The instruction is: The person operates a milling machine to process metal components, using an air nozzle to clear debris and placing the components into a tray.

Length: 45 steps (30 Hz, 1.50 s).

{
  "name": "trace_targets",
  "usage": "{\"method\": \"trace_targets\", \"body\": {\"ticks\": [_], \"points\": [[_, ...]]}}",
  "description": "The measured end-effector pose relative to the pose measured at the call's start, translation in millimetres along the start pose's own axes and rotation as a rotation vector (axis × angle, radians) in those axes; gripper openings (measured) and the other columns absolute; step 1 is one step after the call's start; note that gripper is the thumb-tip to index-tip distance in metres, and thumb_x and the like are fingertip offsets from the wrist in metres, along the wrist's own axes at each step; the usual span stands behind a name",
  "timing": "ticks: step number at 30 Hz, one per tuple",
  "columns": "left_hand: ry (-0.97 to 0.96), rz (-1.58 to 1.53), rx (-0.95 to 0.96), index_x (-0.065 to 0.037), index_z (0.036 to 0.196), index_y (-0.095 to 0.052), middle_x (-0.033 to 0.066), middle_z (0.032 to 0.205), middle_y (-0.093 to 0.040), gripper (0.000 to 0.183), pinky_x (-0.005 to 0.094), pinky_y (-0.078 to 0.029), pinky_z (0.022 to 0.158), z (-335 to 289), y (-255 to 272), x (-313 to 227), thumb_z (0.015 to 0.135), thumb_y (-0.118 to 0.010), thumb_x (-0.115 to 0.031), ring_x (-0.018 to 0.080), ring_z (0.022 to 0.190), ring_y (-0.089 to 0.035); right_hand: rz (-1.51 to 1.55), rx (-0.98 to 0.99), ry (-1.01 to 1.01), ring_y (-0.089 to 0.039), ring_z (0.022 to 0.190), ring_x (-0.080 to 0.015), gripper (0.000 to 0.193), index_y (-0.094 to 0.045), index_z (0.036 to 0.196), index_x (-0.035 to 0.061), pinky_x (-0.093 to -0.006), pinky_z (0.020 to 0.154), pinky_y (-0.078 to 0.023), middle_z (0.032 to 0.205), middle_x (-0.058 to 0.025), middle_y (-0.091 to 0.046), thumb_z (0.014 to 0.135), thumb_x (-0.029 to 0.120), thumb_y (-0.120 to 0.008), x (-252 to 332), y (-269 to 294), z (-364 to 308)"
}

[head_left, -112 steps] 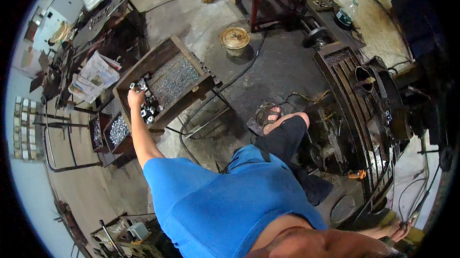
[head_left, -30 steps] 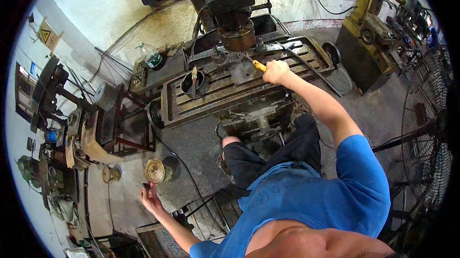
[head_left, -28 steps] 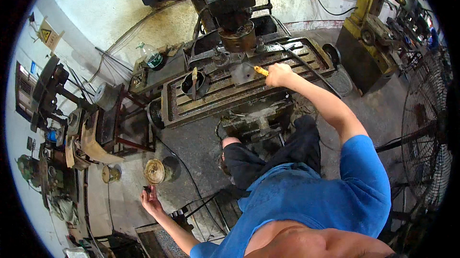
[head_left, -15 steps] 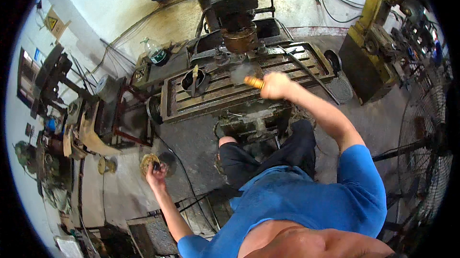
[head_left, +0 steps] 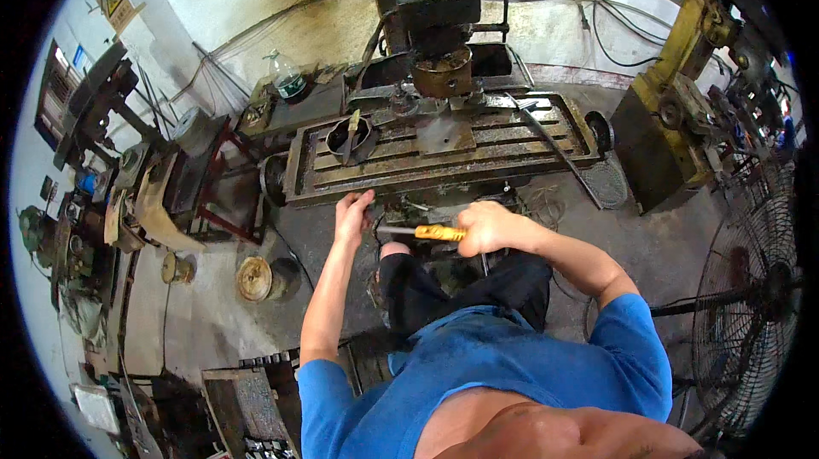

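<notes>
My right hand (head_left: 486, 229) is wrapped round the yellow handle of a tool (head_left: 439, 232) with a narrow grey blade, pointing left in front of the machine table. The blade's exact kind is hard to make out. My left hand (head_left: 351, 216) is raised by the blade's tip, fingers partly bent and apart, with nothing visible in them. Beyond both hands is the slotted milling machine table (head_left: 392, 176). A flat metal plate (head_left: 445, 135) lies on it beneath the round rusty machine head (head_left: 442, 73). Left of the plate stands a dark bowl (head_left: 365, 145) with a brush (head_left: 352, 128) in it.
A long bar (head_left: 546, 135) lies across the table's right end. A round tin (head_left: 254, 278) stands on the floor at left, near a small spool-like piece (head_left: 177, 269). A caged fan (head_left: 751, 288) stands at right. A plastic bottle (head_left: 288, 84) stands at the back left.
My right hand has drawn the yellow-handled tool back from the plate toward my body. My left hand has left the round tin and moved up and right; the dark thing in it no longer shows.
</notes>
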<state>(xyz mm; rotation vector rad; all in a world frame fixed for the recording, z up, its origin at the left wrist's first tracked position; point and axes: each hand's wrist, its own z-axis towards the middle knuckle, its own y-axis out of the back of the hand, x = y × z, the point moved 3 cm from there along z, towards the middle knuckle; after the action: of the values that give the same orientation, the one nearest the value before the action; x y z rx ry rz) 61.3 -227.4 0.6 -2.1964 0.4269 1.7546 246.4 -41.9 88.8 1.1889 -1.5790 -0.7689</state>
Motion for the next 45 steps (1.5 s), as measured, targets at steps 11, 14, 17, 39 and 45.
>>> {"method": "trace_targets", "body": {"ticks": [11, 14, 17, 39, 45], "points": [[-0.685, 1.237, -0.014, -0.009, 0.084, -0.057, 0.0141, 0.074, -0.062, 0.034, 0.0422, -0.047, 0.064, 109, -167, -56, 0.069, -0.064, -0.039, 0.0324, 0.073, -0.061, 1.051, -0.713, 0.152, -0.054, 0.079, -0.0095, 0.042, -0.060, 0.102, -0.0025, -0.0228, 0.076, -0.040, 0.089, -0.0014, -0.061, 0.062, 0.002, -0.050, -167, 37, -5], [-0.704, 1.328, 0.066, -0.010, 0.087, -0.057, 0.0144, 0.076, -0.062, 0.030, 0.0421, -0.047, 0.066, 124, -180, -48, 0.069, -0.064, -0.032, 0.0324, 0.075, -0.060, 1.111, -0.656, 0.089, -0.055, 0.076, -0.0085, 0.039, -0.061, 0.100, -0.0048, -0.0223, 0.070, -0.041, 0.095, -0.0019, -0.061, 0.062, 0.002, -0.052, -239, -38, 35], [-0.709, 1.289, 0.129, -0.009, 0.087, -0.058, 0.0142, 0.077, -0.062, 0.025, 0.0422, -0.047, 0.066, 121, -171, -49, 0.068, -0.063, -0.024, 0.0322, 0.077, -0.060, 0.905, -0.657, -0.207, -0.056, 0.068, -0.0109, 0.029, -0.064, 0.086, -0.0048, -0.0261, 0.063, -0.043, 0.074, -0.0087, -0.061, 0.061, 0.007, -0.056, -237, -61, 36], [-0.559, 1.131, -0.169, -0.006, 0.086, -0.061, 0.0149, 0.078, -0.063, 0.028, 0.0419, -0.049, 0.065, 162, -191, -42, 0.068, -0.067, -0.027, 0.0325, 0.074, -0.061, 0.397, -1.096, -0.041, -0.058, 0.090, -0.0175, 0.044, -0.060, 0.098, -0.0039, -0.0302, 0.082, -0.045, 0.096, -0.0104, -0.063, 0.056, 0.003, -0.051, -201, 135, -98], [-0.587, 1.034, -0.109, -0.008, 0.094, -0.063, 0.0141, 0.083, -0.064, 0.036, 0.0398, -0.048, 0.071, 172, -187, -39, 0.066, -0.069, -0.030, 0.0302, 0.083, -0.060, 0.423, -1.736, 0.755, -0.040, 0.117, -0.0368, 0.048, -0.045, 0.115, -0.0078, -0.0486, 0.104, -0.025, 0.120, -0.0243, -0.045, 0.079, 0.024, -0.045, -148, 332, -169]]}}
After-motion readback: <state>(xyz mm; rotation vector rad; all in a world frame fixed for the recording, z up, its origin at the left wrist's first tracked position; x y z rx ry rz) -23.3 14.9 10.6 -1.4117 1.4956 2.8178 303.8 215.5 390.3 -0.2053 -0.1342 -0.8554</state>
